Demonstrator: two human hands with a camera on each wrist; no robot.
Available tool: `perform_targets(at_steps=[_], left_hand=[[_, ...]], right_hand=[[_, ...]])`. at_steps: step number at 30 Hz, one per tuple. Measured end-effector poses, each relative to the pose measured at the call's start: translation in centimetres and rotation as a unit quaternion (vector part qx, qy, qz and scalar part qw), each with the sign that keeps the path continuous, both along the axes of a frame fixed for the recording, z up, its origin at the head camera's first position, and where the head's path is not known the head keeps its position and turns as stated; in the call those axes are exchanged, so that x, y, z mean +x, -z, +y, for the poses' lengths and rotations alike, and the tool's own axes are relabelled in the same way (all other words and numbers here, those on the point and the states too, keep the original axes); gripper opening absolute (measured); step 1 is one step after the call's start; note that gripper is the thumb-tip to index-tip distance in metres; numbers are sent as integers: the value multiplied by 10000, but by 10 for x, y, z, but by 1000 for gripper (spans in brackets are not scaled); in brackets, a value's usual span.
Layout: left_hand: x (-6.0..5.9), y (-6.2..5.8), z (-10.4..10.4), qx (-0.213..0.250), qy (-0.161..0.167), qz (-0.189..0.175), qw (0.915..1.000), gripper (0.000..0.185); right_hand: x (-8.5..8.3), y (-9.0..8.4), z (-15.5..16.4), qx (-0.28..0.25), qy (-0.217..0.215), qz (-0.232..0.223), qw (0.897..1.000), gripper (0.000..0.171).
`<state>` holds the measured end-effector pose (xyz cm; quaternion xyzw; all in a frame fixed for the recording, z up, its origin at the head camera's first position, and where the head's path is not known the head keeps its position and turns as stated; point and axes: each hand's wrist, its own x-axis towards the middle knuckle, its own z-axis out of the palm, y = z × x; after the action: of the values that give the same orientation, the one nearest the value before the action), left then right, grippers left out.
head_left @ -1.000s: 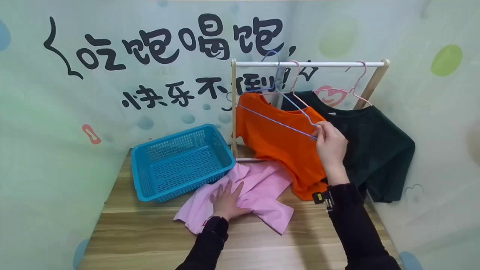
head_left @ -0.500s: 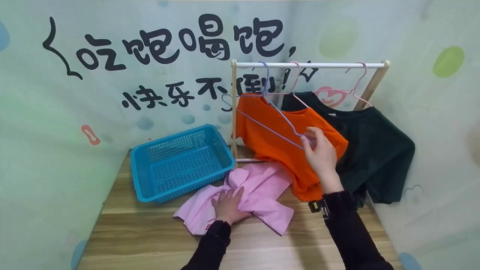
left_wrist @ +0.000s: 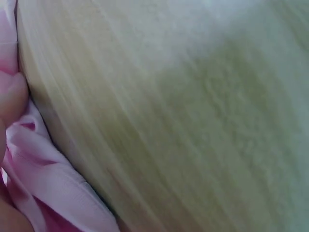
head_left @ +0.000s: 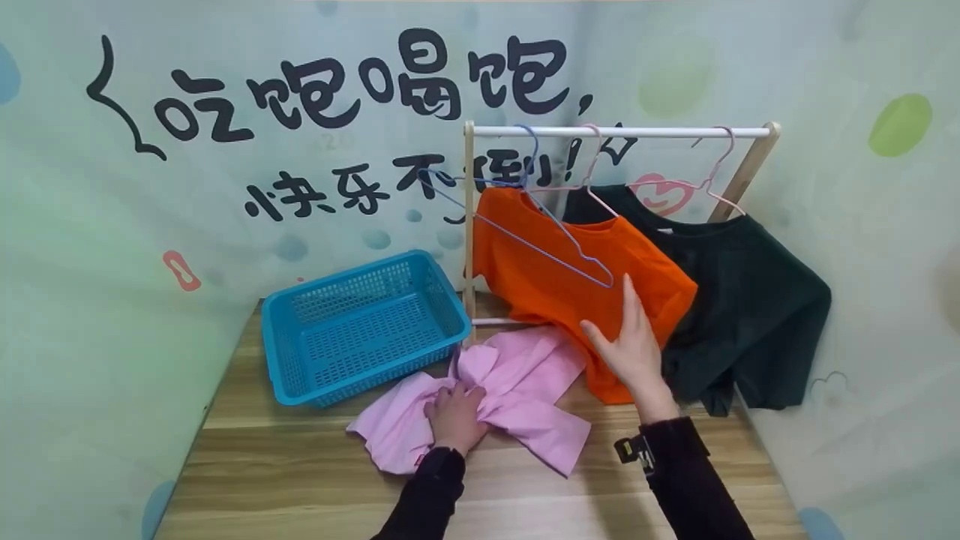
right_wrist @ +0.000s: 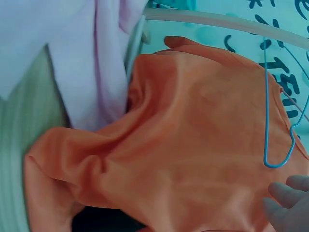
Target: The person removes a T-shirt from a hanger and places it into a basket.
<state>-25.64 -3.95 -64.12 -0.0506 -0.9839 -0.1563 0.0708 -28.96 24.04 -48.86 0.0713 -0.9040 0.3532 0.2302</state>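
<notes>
My left hand (head_left: pixel 456 420) grips a bunched fold of a pink garment (head_left: pixel 536 371) lying crumpled on the table; a small red tag shows at its near edge. In the left wrist view, folds of the pink garment (left_wrist: pixel 53 179) lie between thumb and fingers. My right hand (head_left: pixel 634 352) is empty, fingers extended and thumb apart, just below the lower corner of a bare blue clothes hanger (head_left: pixel 555 255). That hanger hangs from the rack's white rail (head_left: pixel 660 132), in front of an orange shirt (head_left: pixel 540 247) on a pink hanger.
A dark green long-sleeved shirt (head_left: pixel 757 300) hangs at the rack's right on another pink hanger. Left of the rack stands a blue plastic basket (head_left: pixel 367 388), with nothing in it. The wooden table (head_left: pixel 300 465) meets a printed curtain (head_left: pixel 90 337) around it.
The blue hanger's hook has settled on the rail, and my right hand has let go of it and moved down. My left hand's fingers, spread before, have drawn together, bunching the pink garment.
</notes>
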Motion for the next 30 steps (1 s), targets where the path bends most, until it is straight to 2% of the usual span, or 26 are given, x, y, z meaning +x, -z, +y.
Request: perform_targets(at_steps=[6, 10, 13, 16, 19, 22, 26, 30], left_hand=[[-3, 3, 1, -258, -181, -52, 9995, 36], [-4, 1, 0, -214, -170, -129, 9995, 27], [-4, -3, -4, 108, -211, -178, 9996, 27], [-5, -11, -9, 723, -315, -189, 9967, 28], [-7, -25, -14, 1496, -287, -16, 9883, 28], [-10, -44, -17, 2145, -94, 367, 9760, 34], [-16, -75, -21, 2697, 123, 1008, 9576, 39], [-19, -110, -28, 3193, 65, 1480, 9360, 34]], right_hand=[[7, 25, -2, 549, -347, 200, 9977, 97], [12, 40, -5, 933, -514, 292, 9939, 96], [16, 49, -6, 1116, -583, 167, 9919, 96], [21, 56, -6, 1198, -641, -124, 9907, 97], [25, 62, -4, 1318, -640, -333, 9887, 98], [27, 66, -2, 1394, -621, -434, 9873, 97], [31, 67, 0, 1296, -632, -587, 9878, 97], [34, 64, 2, 1229, -637, -700, 9879, 96]])
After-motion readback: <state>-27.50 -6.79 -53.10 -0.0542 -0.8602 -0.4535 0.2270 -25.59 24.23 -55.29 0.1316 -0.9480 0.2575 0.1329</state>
